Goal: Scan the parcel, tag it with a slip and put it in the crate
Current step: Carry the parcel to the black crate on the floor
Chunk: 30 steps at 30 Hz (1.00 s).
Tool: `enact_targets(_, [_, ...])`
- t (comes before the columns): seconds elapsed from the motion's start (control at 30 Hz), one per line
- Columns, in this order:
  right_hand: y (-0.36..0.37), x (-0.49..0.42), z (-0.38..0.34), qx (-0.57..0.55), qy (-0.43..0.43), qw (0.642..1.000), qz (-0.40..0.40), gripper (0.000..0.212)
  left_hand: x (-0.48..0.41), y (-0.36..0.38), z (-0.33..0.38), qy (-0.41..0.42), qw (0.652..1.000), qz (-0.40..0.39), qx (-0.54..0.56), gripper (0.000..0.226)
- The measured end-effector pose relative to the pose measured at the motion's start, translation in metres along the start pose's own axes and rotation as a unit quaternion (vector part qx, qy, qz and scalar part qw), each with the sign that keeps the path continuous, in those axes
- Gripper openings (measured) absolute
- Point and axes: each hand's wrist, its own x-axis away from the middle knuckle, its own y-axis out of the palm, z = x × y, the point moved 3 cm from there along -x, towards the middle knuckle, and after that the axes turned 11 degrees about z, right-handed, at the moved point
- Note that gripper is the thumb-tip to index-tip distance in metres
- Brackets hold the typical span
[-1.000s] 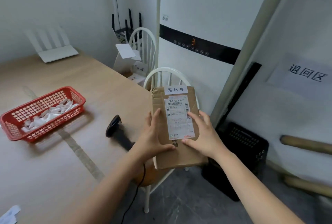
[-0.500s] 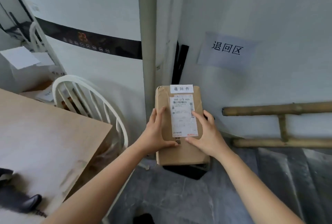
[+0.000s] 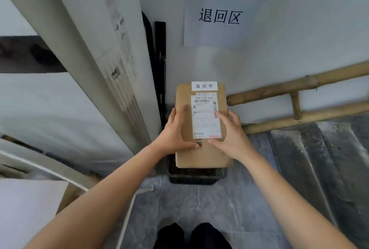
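Parcel (image 3: 200,129) clamped flat between my left hand (image 3: 175,135) and right hand (image 3: 231,135), directly above the black crate (image 3: 196,175), whose near rim it overhangs: lowered askew, it would likely catch that rim, with the wall close beyond the crate.

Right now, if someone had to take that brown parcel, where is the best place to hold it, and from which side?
By its two long side edges, one hand from each side, as the left hand and right hand hold it. The parcel is a flat, stiff rectangle, so opposite edges probably give the steadiest hold and leave the slip uncovered. It hangs over the black crate.
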Motion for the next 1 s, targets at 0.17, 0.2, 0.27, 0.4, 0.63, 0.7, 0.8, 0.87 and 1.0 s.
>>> enact_targets(0.17, [0.060,-0.047,0.081,-0.011,0.024,1.000,-0.015,0.082,-0.061,0.065,-0.068,-0.024,1.000,0.008,-0.006,0.121])
enact_targets(0.2, [0.076,-0.055,0.100,-0.014,0.032,0.999,-0.017,0.081,-0.073,0.081,-0.087,-0.033,0.999,0.009,-0.006,0.119])
enact_targets(0.27, [0.114,-0.070,0.146,-0.013,0.047,0.999,-0.021,0.081,-0.095,0.121,-0.131,-0.050,0.999,0.015,-0.006,0.115])
enact_targets(0.4, [0.208,-0.095,0.241,-0.006,0.057,0.998,-0.039,0.076,-0.135,0.212,-0.233,-0.085,0.996,0.015,-0.004,0.115])
enact_targets(0.63, [0.349,-0.119,0.365,-0.003,0.040,0.995,-0.086,0.059,-0.183,0.325,-0.386,-0.134,0.991,-0.014,-0.014,0.125])
enact_targets(0.7, [0.375,-0.127,0.388,0.012,0.043,0.995,-0.089,0.055,-0.197,0.345,-0.413,-0.137,0.990,-0.018,-0.018,0.125])
enact_targets(0.8, [0.405,-0.139,0.413,0.033,0.046,0.992,-0.115,0.060,-0.213,0.366,-0.437,-0.124,0.992,-0.010,-0.014,0.117])
enact_targets(0.87, [0.421,-0.143,0.427,0.048,0.080,0.986,-0.140,0.072,-0.218,0.376,-0.450,-0.129,0.991,-0.017,-0.023,0.113])
enact_targets(1.0, [0.440,-0.145,0.438,0.074,0.117,0.974,-0.177,0.083,-0.221,0.389,-0.463,-0.148,0.987,-0.042,-0.053,0.110])
